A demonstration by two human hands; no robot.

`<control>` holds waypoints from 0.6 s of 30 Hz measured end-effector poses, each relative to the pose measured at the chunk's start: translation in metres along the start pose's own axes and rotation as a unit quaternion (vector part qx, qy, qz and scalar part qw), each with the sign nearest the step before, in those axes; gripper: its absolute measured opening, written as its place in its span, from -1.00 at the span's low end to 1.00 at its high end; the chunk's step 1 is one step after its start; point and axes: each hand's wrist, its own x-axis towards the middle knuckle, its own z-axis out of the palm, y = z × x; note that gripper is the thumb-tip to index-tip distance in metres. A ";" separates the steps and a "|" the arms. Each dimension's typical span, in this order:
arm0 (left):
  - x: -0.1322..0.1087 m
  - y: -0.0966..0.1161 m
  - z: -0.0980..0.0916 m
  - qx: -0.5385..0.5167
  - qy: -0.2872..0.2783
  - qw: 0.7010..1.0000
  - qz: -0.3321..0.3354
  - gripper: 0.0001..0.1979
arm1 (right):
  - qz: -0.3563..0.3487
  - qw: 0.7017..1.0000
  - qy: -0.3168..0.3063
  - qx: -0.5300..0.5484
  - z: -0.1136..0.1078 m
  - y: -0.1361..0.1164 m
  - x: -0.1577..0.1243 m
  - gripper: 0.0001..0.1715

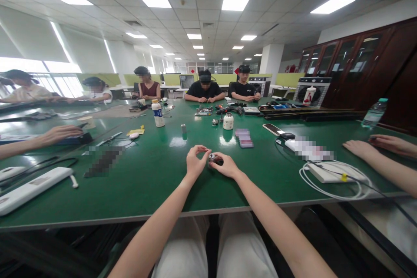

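In the head view, I have the small metal cylinder [211, 157] between both hands, just above or on the green table [156, 169], near its front edge; I can't tell whether its base touches. My right hand [227, 165] curves round the cylinder's side, gripping it with thumb and fingers. My left hand [196, 161] is bent, fingertips drawn together at the cylinder's top; I can't tell whether they pinch anything. Beyond my left hand I see a second cylinder [183, 128] standing upright, well apart from my fingers. Farther back stand a white jar [228, 121] and a bottle [158, 114].
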 end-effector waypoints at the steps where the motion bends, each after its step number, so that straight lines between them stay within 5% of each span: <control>1: -0.001 0.002 0.001 -0.006 -0.007 1.000 -0.001 -0.82 | -0.001 1.000 -0.001 -0.002 0.000 0.000 0.000 -0.57; 12: -0.004 0.012 0.002 -0.056 -0.072 0.995 -0.027 -0.82 | -0.005 1.000 -0.003 -0.009 0.001 0.001 -0.001 -0.50; 18: -0.004 0.011 0.002 -0.030 -0.044 0.998 -0.020 -0.86 | -0.006 1.000 0.004 -0.006 0.001 -0.001 -0.001 -0.51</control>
